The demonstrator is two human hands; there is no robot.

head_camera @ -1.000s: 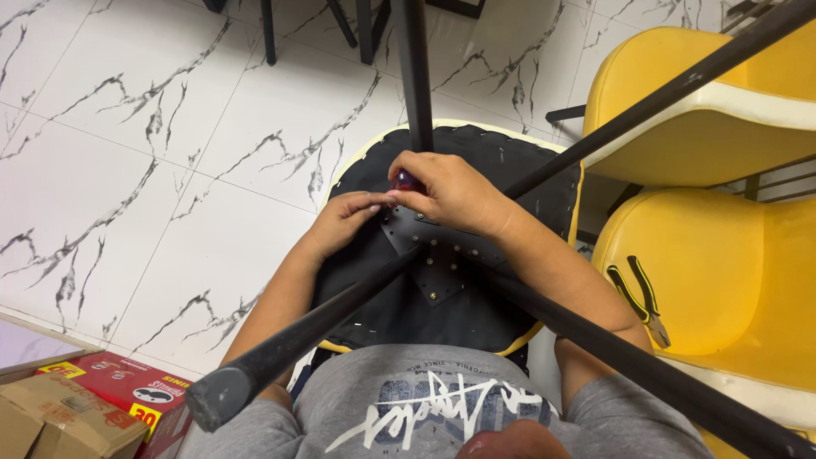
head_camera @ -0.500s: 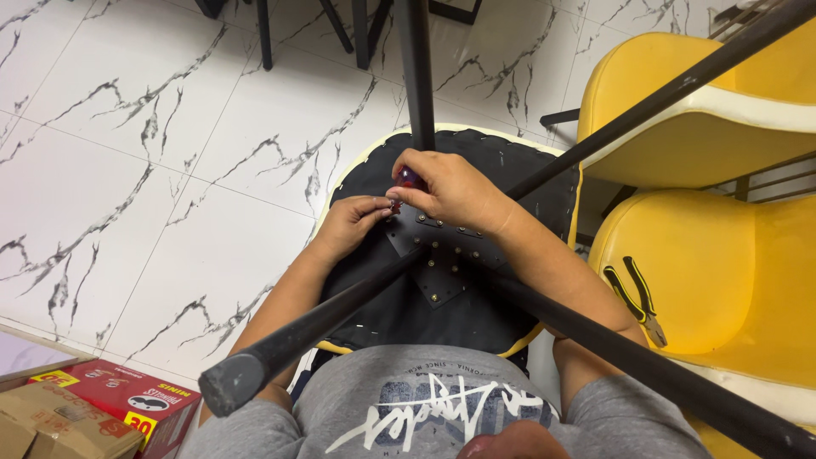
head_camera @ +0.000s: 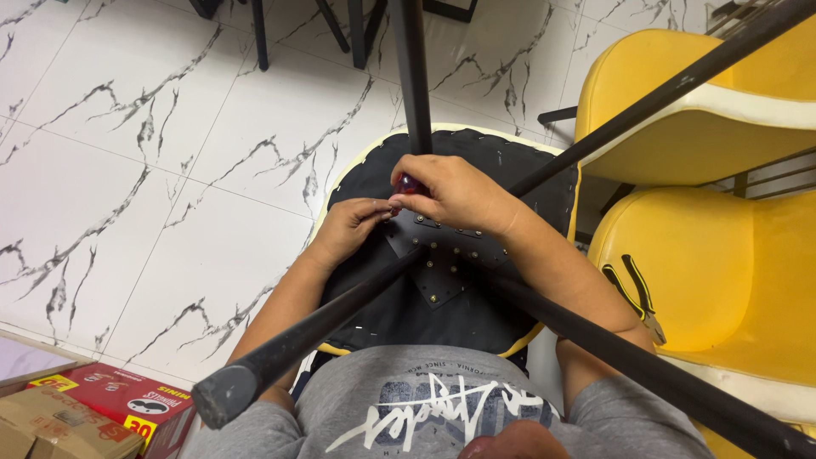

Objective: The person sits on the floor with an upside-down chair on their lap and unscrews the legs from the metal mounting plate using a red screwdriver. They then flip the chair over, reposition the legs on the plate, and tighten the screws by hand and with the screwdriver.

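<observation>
An upturned chair with a black fabric underside (head_camera: 518, 183) rests against my lap, its black metal legs (head_camera: 331, 319) sticking up toward me. At its middle sits a black metal bracket plate (head_camera: 450, 255) with several screws. My right hand (head_camera: 455, 194) is closed around a dark red tool handle (head_camera: 407, 184), which is mostly hidden, at the plate's far edge. My left hand (head_camera: 348, 228) rests on the fabric just left of the plate, fingertips touching the spot beside the tool.
Two yellow chair seats (head_camera: 731, 280) stand at the right; pliers with black and yellow handles (head_camera: 633, 293) lie on the nearer one. A red carton (head_camera: 127, 408) and a brown cardboard box (head_camera: 59, 429) sit at the lower left on a white marbled tile floor (head_camera: 153, 170). Other chair legs stand at the top.
My hands stay at the same spot on the bracket plate. The view has shifted slightly, with the boxes sliding lower left.
</observation>
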